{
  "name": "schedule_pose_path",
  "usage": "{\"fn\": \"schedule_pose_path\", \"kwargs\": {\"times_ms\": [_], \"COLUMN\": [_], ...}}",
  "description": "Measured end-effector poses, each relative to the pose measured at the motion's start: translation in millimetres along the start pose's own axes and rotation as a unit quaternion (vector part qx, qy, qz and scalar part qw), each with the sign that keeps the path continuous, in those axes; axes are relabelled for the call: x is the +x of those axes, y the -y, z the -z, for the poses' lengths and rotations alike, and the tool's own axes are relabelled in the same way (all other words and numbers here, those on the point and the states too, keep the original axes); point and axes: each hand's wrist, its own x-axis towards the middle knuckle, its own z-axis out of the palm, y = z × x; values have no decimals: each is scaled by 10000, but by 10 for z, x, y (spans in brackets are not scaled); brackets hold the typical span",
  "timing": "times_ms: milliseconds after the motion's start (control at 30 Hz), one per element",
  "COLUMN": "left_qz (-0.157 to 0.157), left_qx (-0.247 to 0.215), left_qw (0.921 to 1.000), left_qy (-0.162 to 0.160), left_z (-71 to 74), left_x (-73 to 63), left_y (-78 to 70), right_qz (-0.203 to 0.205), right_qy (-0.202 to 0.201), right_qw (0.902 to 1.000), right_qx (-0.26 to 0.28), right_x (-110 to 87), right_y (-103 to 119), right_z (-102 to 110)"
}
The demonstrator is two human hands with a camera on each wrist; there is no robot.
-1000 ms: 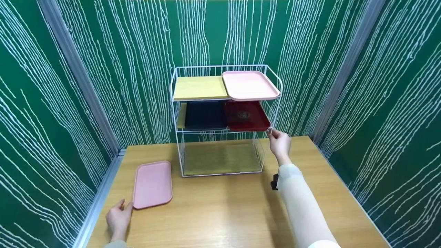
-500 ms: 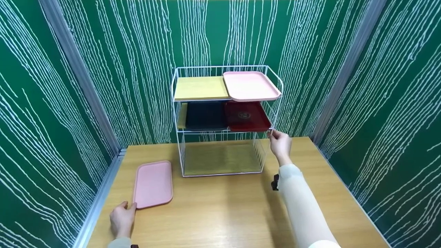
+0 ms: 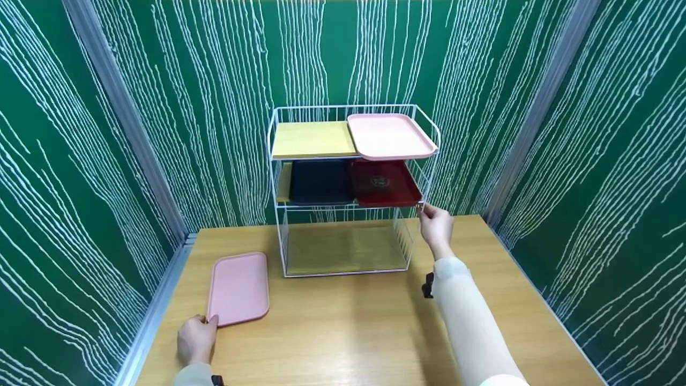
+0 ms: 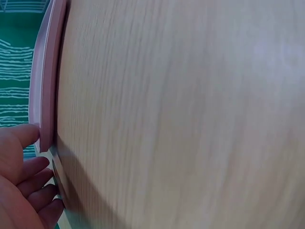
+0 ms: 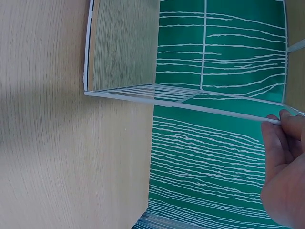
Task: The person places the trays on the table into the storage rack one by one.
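A pink rectangular tray (image 3: 239,288) lies on the wooden table, left of a white wire rack (image 3: 344,274). My left hand (image 3: 196,339) pinches its near left corner. In the left wrist view the thumb (image 4: 29,134) is on the tray's rim (image 4: 47,81), and the other fingers are curled below the corner, close to the tabletop. Midway up the rack's right front post, my right hand (image 3: 436,229) pinches the white wire between thumb and fingers; the right wrist view shows this grip on the post (image 5: 214,110) too.
The rack's top shelf board (image 3: 313,139) bears a light pink tray (image 3: 392,136) on its right. On the middle shelf, a dark blue tray (image 3: 321,182) sits beside a red tray (image 3: 387,183). Green walls with white lines (image 3: 225,107) enclose the table (image 3: 332,332).
My left hand has shifted right, from beside the pink tray's near left corner onto it, and its fingers have drawn in. My right hand stays on the rack post.
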Motion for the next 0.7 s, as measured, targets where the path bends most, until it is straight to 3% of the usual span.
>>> {"fn": "schedule_pose_path", "kwargs": {"times_ms": [300, 700], "left_qz": [-6, 261], "left_qx": [-44, -512], "left_qw": [9988, 9974], "left_qy": [-481, -435], "left_z": [-53, -63], "left_x": [-15, -15], "left_y": [-61, -44], "right_qz": [-14, -47], "right_qy": [14, 77], "right_qw": [10000, 9999], "right_qx": [-12, 74], "right_x": [11, 18], "right_y": [-15, -19], "right_z": [-11, 3]}}
